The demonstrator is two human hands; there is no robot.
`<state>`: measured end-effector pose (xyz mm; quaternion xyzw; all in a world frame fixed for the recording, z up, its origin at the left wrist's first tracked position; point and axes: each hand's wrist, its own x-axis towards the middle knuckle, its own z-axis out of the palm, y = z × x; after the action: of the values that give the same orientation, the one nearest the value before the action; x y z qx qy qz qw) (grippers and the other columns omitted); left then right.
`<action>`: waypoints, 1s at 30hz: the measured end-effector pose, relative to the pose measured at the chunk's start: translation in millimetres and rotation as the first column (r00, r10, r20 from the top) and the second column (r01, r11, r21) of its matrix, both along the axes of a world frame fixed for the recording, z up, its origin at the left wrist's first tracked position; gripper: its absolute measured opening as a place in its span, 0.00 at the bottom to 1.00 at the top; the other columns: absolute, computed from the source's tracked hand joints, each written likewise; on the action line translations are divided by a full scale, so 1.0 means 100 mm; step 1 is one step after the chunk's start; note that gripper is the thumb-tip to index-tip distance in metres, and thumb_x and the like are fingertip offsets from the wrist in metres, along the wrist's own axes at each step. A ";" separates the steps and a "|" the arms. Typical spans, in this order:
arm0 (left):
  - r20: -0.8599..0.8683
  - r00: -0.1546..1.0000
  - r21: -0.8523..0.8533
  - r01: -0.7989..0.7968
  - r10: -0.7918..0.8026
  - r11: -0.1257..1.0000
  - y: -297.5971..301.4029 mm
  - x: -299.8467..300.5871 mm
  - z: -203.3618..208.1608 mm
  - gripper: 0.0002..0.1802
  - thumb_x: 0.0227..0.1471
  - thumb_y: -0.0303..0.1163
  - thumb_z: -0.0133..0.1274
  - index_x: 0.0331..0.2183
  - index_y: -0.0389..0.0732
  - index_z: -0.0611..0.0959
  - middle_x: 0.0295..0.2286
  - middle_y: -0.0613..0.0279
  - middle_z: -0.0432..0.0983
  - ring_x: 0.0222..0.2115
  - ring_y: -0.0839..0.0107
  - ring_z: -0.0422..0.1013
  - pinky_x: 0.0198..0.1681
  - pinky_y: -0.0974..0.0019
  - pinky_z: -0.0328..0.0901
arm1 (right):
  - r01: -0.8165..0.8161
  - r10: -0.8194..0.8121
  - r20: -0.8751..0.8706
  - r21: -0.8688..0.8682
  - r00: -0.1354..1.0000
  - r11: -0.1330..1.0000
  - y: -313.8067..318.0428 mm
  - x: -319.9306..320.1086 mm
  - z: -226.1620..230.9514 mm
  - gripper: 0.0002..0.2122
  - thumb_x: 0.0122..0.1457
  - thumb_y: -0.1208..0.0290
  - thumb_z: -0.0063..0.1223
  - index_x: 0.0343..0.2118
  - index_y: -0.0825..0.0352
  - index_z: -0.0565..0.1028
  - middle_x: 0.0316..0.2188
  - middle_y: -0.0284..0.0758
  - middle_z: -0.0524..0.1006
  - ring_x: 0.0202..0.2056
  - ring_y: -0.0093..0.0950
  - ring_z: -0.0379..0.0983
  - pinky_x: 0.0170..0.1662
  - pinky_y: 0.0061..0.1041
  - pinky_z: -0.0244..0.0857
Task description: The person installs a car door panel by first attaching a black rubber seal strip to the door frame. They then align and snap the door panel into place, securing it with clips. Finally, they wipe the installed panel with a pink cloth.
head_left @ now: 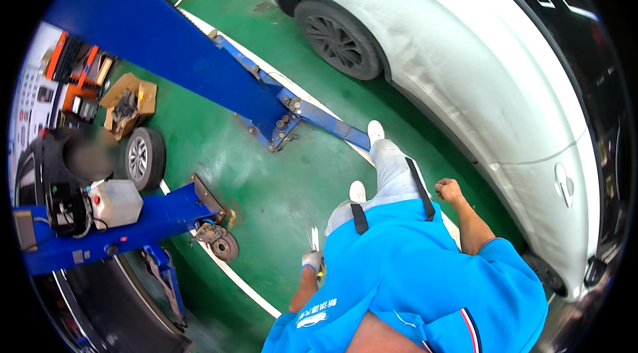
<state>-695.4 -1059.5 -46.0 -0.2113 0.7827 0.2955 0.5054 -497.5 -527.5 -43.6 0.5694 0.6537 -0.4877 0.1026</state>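
Note:
My left hand [312, 260], in a pale glove, hangs low beside my left hip with its fingers closed. Thin white strips [314, 238] stick out past its fingers, and a bit of yellow shows at its side; I cannot make out what they belong to. On the other side, my bare right hand [449, 191] hangs next to my thigh, fingers curled in, with nothing visible in them. It is nearest to the white car [458, 67], apart from its dusty lower side. Neither hand touches the car.
A blue lift post [179, 47] stands ahead left, its low arm [332, 128] reaching toward my foot. At left are another blue lift [156, 220], a brake hub [224, 246], a loose wheel [145, 159], a cardboard box [136, 104] and a dark car [113, 306].

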 end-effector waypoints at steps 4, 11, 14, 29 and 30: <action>-0.112 0.993 0.080 -0.015 0.024 0.997 -0.22 -0.50 -0.05 0.13 0.47 0.29 0.60 0.33 0.29 0.80 0.22 0.56 0.78 0.20 0.67 0.75 0.21 0.57 0.67 | 0.158 -0.161 -0.080 -0.038 0.984 0.987 -0.31 0.40 -0.10 0.12 0.58 0.70 0.58 0.39 0.75 0.81 0.29 0.40 0.82 0.26 0.31 0.80 0.31 0.31 0.74; -0.241 0.967 0.347 0.170 -0.087 0.922 1.10 -1.10 0.98 0.14 0.50 0.16 0.54 0.40 0.26 0.71 0.28 0.48 0.78 0.25 0.59 0.79 0.20 0.61 0.70 | 0.019 -0.031 0.035 0.298 0.999 0.954 -1.24 1.99 -0.80 0.10 0.58 0.70 0.58 0.37 0.71 0.83 0.28 0.40 0.82 0.26 0.29 0.79 0.31 0.30 0.74; -0.381 0.887 0.377 0.407 -0.261 0.832 1.41 -1.21 0.88 0.09 0.52 0.18 0.54 0.37 0.30 0.75 0.28 0.51 0.79 0.26 0.64 0.79 0.24 0.63 0.71 | 0.584 -0.581 -0.093 0.010 0.809 0.812 -1.48 1.93 -0.84 0.12 0.58 0.68 0.59 0.41 0.70 0.83 0.30 0.39 0.84 0.29 0.30 0.82 0.36 0.31 0.77; -0.202 0.171 0.707 0.707 -0.964 -0.022 4.08 3.38 2.22 0.09 0.56 0.27 0.57 0.39 0.35 0.79 0.29 0.66 0.75 0.25 0.78 0.69 0.28 0.73 0.64 | 0.633 -0.821 -0.547 -0.580 0.164 0.513 -1.87 3.62 0.60 0.27 0.66 0.46 0.52 0.54 0.66 0.78 0.46 0.36 0.81 0.46 0.27 0.76 0.47 0.32 0.72; -0.186 0.134 0.733 0.679 -0.973 -0.046 4.16 3.75 2.26 0.09 0.57 0.27 0.57 0.39 0.35 0.79 0.29 0.66 0.76 0.25 0.78 0.69 0.28 0.73 0.64 | 0.559 -0.875 -0.482 -0.717 0.033 0.416 -1.94 3.89 0.79 0.28 0.66 0.44 0.51 0.55 0.67 0.77 0.48 0.36 0.80 0.49 0.27 0.75 0.49 0.33 0.72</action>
<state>-320.2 -643.2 180.1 0.4737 0.4391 0.1198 0.7539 -108.9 -721.2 35.7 0.4873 0.1302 -0.7707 -0.3895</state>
